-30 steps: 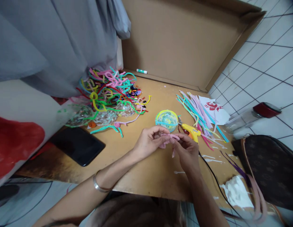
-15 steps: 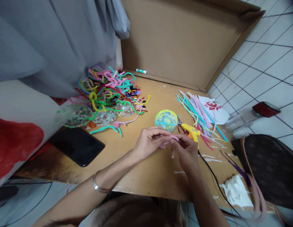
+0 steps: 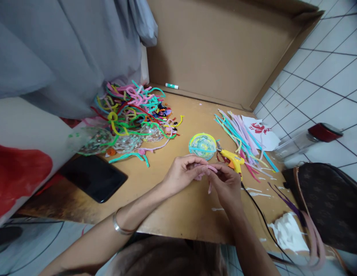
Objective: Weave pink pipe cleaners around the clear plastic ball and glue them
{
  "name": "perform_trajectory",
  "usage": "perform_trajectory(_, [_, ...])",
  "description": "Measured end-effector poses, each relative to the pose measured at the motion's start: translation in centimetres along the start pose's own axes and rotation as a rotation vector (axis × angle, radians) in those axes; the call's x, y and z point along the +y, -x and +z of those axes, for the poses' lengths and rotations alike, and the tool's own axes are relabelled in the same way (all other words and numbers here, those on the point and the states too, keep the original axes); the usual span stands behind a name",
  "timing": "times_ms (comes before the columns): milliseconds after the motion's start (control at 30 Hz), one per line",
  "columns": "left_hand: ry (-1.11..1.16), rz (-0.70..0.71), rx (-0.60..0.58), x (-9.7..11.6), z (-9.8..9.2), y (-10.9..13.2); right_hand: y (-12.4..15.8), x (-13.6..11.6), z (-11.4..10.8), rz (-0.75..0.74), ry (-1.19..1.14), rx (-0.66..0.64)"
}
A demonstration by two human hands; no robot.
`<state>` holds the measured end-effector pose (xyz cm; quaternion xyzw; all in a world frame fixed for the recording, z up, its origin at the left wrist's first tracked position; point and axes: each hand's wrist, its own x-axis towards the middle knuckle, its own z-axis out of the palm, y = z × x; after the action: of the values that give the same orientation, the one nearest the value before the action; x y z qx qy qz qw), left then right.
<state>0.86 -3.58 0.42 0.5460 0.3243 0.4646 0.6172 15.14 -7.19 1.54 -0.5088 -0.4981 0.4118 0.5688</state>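
Observation:
A bent pink pipe cleaner [image 3: 212, 168] is pinched between my two hands above the middle of the table. My left hand [image 3: 182, 171] is closed on its looped part, with the thumb on top. Close beside it, my right hand [image 3: 226, 183] is closed on the same pipe cleaner, and one end hangs below the fingers. Just beyond my hands lies a round coiled disc [image 3: 202, 146] with a yellow and blue rim. A yellow hot glue gun [image 3: 232, 158] rests right of the disc, its nozzle near the rim.
Colourful pipe cleaners [image 3: 132, 103] are heaped at the left behind a black phone [image 3: 95, 178]. Straight pipe cleaners [image 3: 244, 132] lie at the right, near a clear bottle [image 3: 305, 142], a brown bag [image 3: 325, 207] and crumpled tissue [image 3: 289, 232]. A cardboard panel [image 3: 218, 50] stands behind.
My hands stay almost in place, still pinching the pink pipe cleaner. Its hanging end has shifted very slightly left and down.

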Motion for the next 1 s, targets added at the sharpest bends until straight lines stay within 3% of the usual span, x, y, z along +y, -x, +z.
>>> perform_trajectory(467, [-0.015, -0.005, -0.034, -0.42, -0.02, -0.04, 0.40, 0.01, -0.01, -0.077, 0.131, 0.017])
perform_trajectory(700, [0.045, -0.033, -0.009, -0.10, 0.17, 0.06, 0.29, 0.09, -0.02, -0.210, 0.233, 0.026])
perform_trajectory(1000, [-0.010, 0.045, -0.020, 0.16, -0.20, -0.05, -0.04, 0.21, -0.01, -0.149, 0.153, -0.039])
